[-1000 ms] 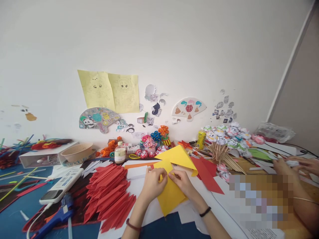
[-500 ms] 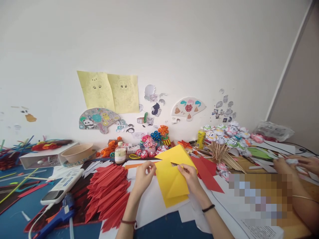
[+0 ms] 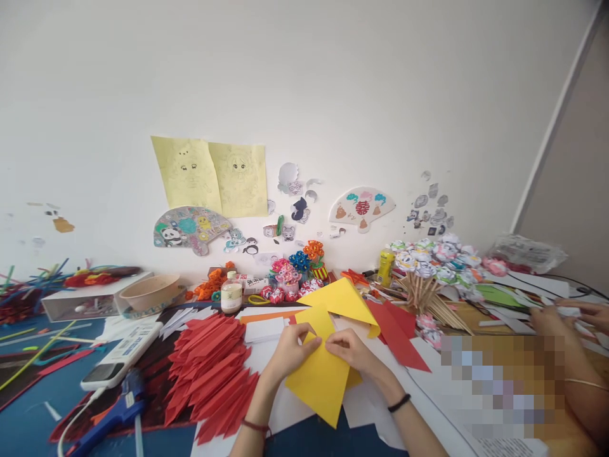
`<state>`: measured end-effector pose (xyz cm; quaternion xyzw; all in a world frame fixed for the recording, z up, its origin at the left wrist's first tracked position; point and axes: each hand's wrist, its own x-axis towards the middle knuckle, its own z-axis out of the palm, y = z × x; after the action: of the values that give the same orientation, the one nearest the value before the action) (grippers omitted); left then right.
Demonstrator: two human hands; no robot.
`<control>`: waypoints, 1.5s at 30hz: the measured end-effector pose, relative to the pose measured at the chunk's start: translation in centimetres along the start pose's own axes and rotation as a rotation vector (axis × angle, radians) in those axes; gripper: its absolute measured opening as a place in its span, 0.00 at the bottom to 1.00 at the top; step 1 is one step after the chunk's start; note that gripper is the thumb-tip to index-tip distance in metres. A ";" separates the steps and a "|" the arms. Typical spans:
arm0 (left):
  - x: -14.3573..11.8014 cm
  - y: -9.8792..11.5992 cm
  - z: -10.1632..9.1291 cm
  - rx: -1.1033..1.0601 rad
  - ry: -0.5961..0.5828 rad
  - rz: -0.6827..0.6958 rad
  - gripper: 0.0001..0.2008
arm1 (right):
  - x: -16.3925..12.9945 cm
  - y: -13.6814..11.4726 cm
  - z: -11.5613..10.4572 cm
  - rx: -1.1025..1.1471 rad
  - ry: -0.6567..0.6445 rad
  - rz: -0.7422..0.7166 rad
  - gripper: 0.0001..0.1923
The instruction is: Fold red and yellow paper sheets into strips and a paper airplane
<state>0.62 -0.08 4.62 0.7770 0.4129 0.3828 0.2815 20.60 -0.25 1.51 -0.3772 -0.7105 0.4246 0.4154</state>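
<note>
**Folding yellow paper with both hands**

Pinching the upper edge of a yellow paper sheet point(image 3: 320, 374), the left hand point(image 3: 291, 349) and the right hand point(image 3: 351, 350) meet near the middle of the head view, fingertips almost touching each other. Both forearms rise from the bottom edge and converge, the left wrist wearing a red cord, the right a black band. The left hand's fingers curl closed over the sheet with the thumb on top; the right hand grips the same edge from the other side, knuckles up. The sheet hangs below the hands as a downward point, over white sheets point(image 3: 266, 330) on the blue table point(image 3: 28, 419).

Just left of the left hand lies a pile of red folded strips point(image 3: 209, 368). Further left sit a white remote point(image 3: 121, 355) and a blue glue gun point(image 3: 111, 416). Beyond the hands, a second yellow piece point(image 3: 342, 299) rests tilted, with a red paper sheet point(image 3: 397, 339) just right of it. Well to the right, another person's hands point(image 3: 564, 314) work at something small, probably paper, though it is too blurred to tell.
</note>
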 end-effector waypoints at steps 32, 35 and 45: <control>0.3 -0.5 -0.4 0.150 0.425 0.064 0.16 | 0.5 0.1 -0.3 0.173 0.230 0.062 0.23; 0.0 0.6 -0.1 0.263 0.172 0.241 0.26 | 0.6 0.1 -0.4 0.198 0.302 0.049 0.23; 0.0 0.1 0.7 0.258 0.071 0.238 0.18 | 0.2 0.0 -0.9 0.287 0.354 0.050 0.25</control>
<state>1.18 -0.22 4.28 0.8362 0.3733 0.3842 0.1173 21.37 0.16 1.85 -0.4005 -0.5494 0.4585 0.5723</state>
